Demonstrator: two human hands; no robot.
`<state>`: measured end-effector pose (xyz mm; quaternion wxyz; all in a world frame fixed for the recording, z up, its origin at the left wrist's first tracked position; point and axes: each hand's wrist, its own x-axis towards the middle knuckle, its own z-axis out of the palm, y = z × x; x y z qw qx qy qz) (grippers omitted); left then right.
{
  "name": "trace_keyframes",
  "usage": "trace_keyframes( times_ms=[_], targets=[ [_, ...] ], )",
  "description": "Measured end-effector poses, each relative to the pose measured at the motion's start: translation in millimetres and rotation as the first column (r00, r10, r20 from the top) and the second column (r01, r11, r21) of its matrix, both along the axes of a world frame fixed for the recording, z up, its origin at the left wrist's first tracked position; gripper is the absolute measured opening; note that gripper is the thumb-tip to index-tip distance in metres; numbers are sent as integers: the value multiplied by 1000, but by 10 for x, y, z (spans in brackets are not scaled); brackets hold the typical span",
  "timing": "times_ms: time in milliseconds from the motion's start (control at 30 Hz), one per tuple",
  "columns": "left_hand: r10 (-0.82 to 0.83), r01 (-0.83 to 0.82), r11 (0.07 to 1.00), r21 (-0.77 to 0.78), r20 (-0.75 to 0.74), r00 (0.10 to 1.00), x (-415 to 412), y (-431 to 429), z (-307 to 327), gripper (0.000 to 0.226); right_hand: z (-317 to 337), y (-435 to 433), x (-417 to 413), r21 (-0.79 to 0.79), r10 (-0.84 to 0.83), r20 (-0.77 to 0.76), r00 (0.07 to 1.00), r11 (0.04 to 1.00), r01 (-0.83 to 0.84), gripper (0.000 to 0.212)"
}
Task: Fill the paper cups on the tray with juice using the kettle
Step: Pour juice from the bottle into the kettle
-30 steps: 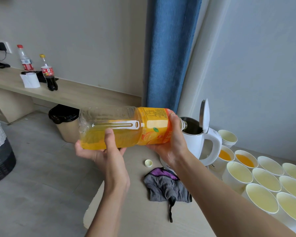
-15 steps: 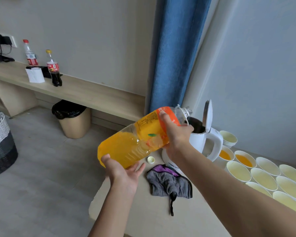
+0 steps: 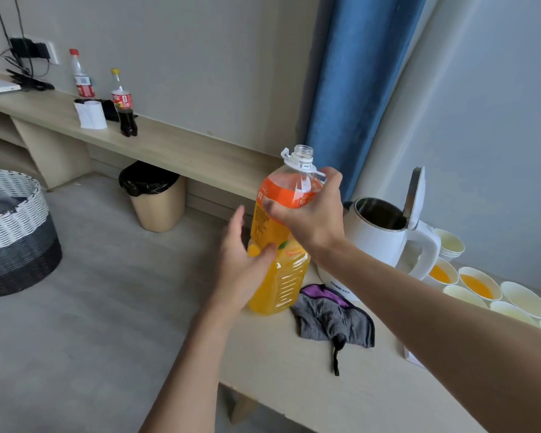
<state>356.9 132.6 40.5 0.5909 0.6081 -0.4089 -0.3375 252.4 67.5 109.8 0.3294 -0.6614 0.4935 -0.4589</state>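
The kettle [image 3: 372,245] stands upright on the tabletop [image 3: 294,385], white, with its lid raised; I cannot see how much juice is inside. Its handle [image 3: 423,229] points right, toward the paper cups [image 3: 525,300], so it faces away from both hands. The right hand [image 3: 306,220] is the nearer one, just beside the kettle's left wall. To take the handle it would probably have to pass over or around the body. At present its fingers are curled around the shoulder of the juice bottle [image 3: 275,276], which is upright and uncapped, with its base at the tabletop's left edge. The left hand [image 3: 241,270] has straight fingers, and only its thumb touches the bottle.

By count there is one kettle and one juice bottle. Two cups hold orange juice and at least five more look empty, though the frame edge cuts the group. One stack of cups [image 3: 450,245] stands behind. I cannot make out the tray. One grey cloth [image 3: 331,320] lies before the kettle. Farther off, two soda bottles [image 3: 124,104] stand on a shelf, with one bin [image 3: 153,198] below it and one woven basket [image 3: 13,229] on the floor.
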Motion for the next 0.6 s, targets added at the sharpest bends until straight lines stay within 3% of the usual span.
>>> trace_keyframes(
  times_ms=[133, 233, 300, 367, 433, 467, 533, 600],
  targets=[
    [-23, 26, 998, -50, 48, 999, -76, -134, -57, 114, -3, 80, 40, -46, 27, 1, 1000, 999, -27, 98],
    [33, -30, 996, -88, 37, 999, -28, -204, -61, 114, -60, 123, 63, -45, 84, -31, 996, 995, -85, 103],
    [43, -38, 994, -104, 50, 998, 11, -189, -41, 108, -95, 136, 19, -21, 157, 39, 987, 987, -157, 99],
    [25, -18, 995, -102, 66, 998, 42, -149, 9, 101, -157, 124, -96, 9, 181, 199, 963, 982, -187, 77],
    [9, -1, 994, -105, 78, 997, 81, -135, 33, 99, -291, 66, -276, 38, 62, 289, 955, 996, -76, 53],
    [2, 8, 994, -112, 85, 996, 99, -130, 38, 98, -384, 7, -370, 44, -22, 237, 971, 999, 12, 40],
    [-18, 27, 994, -105, 83, 996, 121, -133, 44, 96, -649, -192, -500, 105, -89, -128, 988, 989, 103, 16],
    [-45, 52, 993, -103, 71, 996, 135, -149, 28, 96, -955, -365, -544, 237, 69, -552, 831, 969, 77, 22]
  ],
)
